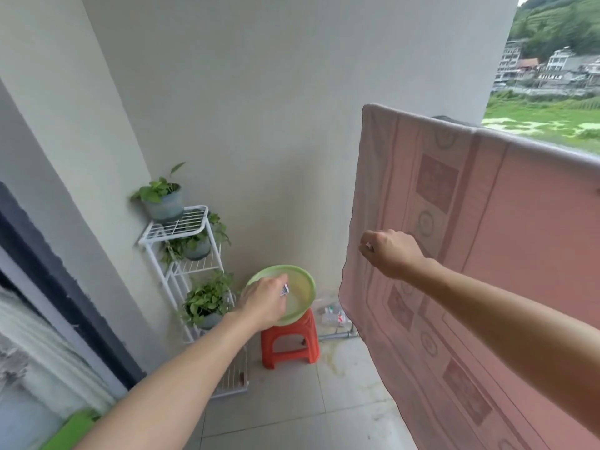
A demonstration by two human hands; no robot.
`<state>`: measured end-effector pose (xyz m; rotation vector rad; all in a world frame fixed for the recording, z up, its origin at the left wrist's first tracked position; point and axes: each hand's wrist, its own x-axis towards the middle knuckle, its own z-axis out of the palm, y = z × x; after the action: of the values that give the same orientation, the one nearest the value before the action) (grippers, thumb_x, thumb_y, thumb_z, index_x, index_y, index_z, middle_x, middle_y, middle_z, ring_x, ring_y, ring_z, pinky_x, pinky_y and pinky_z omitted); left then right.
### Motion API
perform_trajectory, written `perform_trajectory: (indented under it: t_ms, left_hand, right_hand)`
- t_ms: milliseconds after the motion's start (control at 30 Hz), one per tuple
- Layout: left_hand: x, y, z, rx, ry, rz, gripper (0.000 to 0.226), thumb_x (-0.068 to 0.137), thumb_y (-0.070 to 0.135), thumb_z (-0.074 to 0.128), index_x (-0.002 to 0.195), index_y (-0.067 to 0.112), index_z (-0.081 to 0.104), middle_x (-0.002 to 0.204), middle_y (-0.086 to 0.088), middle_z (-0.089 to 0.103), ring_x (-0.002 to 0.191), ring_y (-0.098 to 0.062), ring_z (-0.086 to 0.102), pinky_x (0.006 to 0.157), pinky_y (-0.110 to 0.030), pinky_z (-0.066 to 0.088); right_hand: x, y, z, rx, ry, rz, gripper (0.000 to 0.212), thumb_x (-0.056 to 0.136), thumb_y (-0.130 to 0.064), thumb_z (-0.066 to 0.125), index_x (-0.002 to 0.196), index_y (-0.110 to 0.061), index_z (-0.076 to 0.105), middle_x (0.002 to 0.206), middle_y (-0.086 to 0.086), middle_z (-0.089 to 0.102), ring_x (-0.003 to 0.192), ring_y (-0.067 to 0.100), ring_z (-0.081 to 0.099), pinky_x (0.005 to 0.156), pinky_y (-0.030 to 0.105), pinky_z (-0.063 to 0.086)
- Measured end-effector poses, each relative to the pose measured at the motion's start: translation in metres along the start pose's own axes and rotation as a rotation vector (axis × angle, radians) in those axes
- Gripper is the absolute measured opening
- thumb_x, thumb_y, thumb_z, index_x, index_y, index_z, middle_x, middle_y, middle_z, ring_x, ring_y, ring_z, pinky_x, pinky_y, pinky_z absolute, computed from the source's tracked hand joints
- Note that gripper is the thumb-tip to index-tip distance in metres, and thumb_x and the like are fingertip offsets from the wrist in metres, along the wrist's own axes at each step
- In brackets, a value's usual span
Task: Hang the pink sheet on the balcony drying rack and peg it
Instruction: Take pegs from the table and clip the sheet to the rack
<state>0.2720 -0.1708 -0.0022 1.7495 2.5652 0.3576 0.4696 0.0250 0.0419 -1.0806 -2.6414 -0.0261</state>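
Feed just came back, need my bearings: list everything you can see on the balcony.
pink sheet: one, pink patterned, hanging at right
basin: one, green, on the stool
stool: one, red, on the floor
plant shelf: one, white wire, left of the stool
potted plants: three, green, one per tier
peg: one, pale, in the left hand
left hand: over the basin, pinching the peg
right hand: by the sheet's left edge, fingers curled, contents unclear

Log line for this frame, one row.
pink sheet: hung up | left hand: holds peg above green basin on red stool | right hand: pinches small white item by sheet edge
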Motion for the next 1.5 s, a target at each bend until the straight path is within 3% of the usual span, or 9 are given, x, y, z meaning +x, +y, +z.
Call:
perform_trajectory:
  t_ms: [500, 633, 733, 867, 1067, 1200, 1267, 1367, 1500]
  left_hand:
    - [0.346, -0.074, 0.022, -0.098, -0.003, 0.135, 0.022, 0.089, 0.016, 0.048, 0.107, 0.019, 0.059, 0.107, -0.010, 0.067, 0.096, -0.034, 0.061, 0.074, -0.033, 0.046]
    - [0.440, -0.080, 0.017, -0.131, -0.038, 0.209, 0.023, 0.086, 0.016, 0.050, 0.107, 0.020, 0.059, 0.109, -0.006, 0.066, 0.099, -0.031, 0.060, 0.076, -0.032, 0.044]
    - [0.498, -0.066, 0.016, -0.173, -0.053, 0.260, 0.021, 0.085, 0.017, 0.051, 0.104, 0.019, 0.061, 0.107, -0.005, 0.066, 0.098, -0.029, 0.060, 0.072, -0.029, 0.040]
    - [0.563, -0.034, 0.026, -0.296, -0.091, 0.328, 0.024, 0.085, 0.019, 0.053, 0.106, 0.020, 0.062, 0.108, -0.002, 0.066, 0.098, -0.026, 0.059, 0.072, -0.028, 0.039]
    - [0.665, 0.024, 0.030, -0.655, -0.152, 0.332, 0.040, 0.085, 0.035, 0.066, 0.123, 0.025, 0.059, 0.117, 0.001, 0.060, 0.100, -0.022, 0.059, 0.089, -0.037, 0.051]
    - [0.723, 0.062, 0.023, -0.992, -0.323, 0.326, 0.049, 0.085, 0.025, 0.070, 0.132, 0.022, 0.055, 0.121, -0.008, 0.055, 0.068, -0.019, 0.055, 0.057, -0.025, 0.052]
    - [0.741, 0.074, 0.021, -1.104, -0.516, 0.331, 0.048, 0.088, 0.018, 0.067, 0.134, 0.022, 0.054, 0.123, -0.007, 0.055, 0.057, -0.017, 0.048, 0.052, -0.021, 0.047]
    - [0.762, 0.087, 0.025, -1.208, -0.810, 0.353, 0.034, 0.090, 0.013, 0.063, 0.124, 0.016, 0.062, 0.090, 0.006, 0.068, 0.053, -0.016, 0.047, 0.057, -0.027, 0.049]
    - [0.777, 0.095, 0.027, -1.175, -0.827, 0.470, 0.005, 0.093, 0.011, 0.060, 0.096, 0.010, 0.063, 0.051, 0.006, 0.060, 0.047, -0.015, 0.047, 0.045, -0.021, 0.038]
  right_hand:
    - [0.321, 0.057, 0.000, -0.218, 0.100, 0.120, 0.031, 0.088, -0.037, 0.055, 0.116, -0.028, 0.064, 0.105, 0.001, 0.071, 0.097, 0.031, 0.065, 0.076, 0.034, 0.047]
    - [0.393, 0.069, -0.027, -0.284, 0.125, 0.212, 0.025, 0.088, -0.038, 0.058, 0.106, -0.026, 0.069, 0.100, 0.001, 0.072, 0.095, 0.030, 0.064, 0.074, 0.033, 0.046]
    - [0.432, 0.084, -0.056, -0.273, 0.201, 0.282, 0.010, 0.088, -0.032, 0.059, 0.089, -0.025, 0.066, 0.079, 0.001, 0.060, 0.078, 0.030, 0.055, 0.067, 0.033, 0.037]
    - [0.489, 0.116, -0.080, -0.280, 0.272, 0.353, 0.016, 0.085, -0.033, 0.061, 0.092, -0.023, 0.072, 0.095, 0.009, 0.067, 0.086, 0.033, 0.060, 0.070, 0.033, 0.039]
    - [0.551, 0.156, -0.079, -0.381, 0.028, 0.496, 0.040, 0.078, -0.053, 0.065, 0.070, -0.014, 0.056, 0.072, 0.004, 0.057, 0.065, 0.024, 0.052, 0.067, 0.031, 0.036]
    - [0.580, 0.177, -0.066, -0.254, -0.079, 0.550, 0.029, 0.073, -0.043, 0.071, 0.075, -0.015, 0.065, 0.076, 0.003, 0.063, 0.070, 0.025, 0.058, 0.059, 0.027, 0.035]
    - [0.587, 0.181, -0.063, -0.228, -0.057, 0.522, 0.019, 0.072, -0.034, 0.071, 0.082, -0.018, 0.072, 0.082, 0.003, 0.068, 0.078, 0.027, 0.063, 0.057, 0.025, 0.035]
    - [0.592, 0.186, -0.065, -0.252, -0.044, 0.471, 0.010, 0.076, -0.032, 0.072, 0.081, -0.023, 0.074, 0.079, -0.003, 0.068, 0.080, 0.024, 0.062, 0.060, 0.027, 0.036]
    - [0.594, 0.191, -0.066, -0.194, 0.010, 0.488, 0.011, 0.078, -0.036, 0.075, 0.081, -0.026, 0.075, 0.078, -0.007, 0.065, 0.078, 0.020, 0.059, 0.064, 0.026, 0.036]
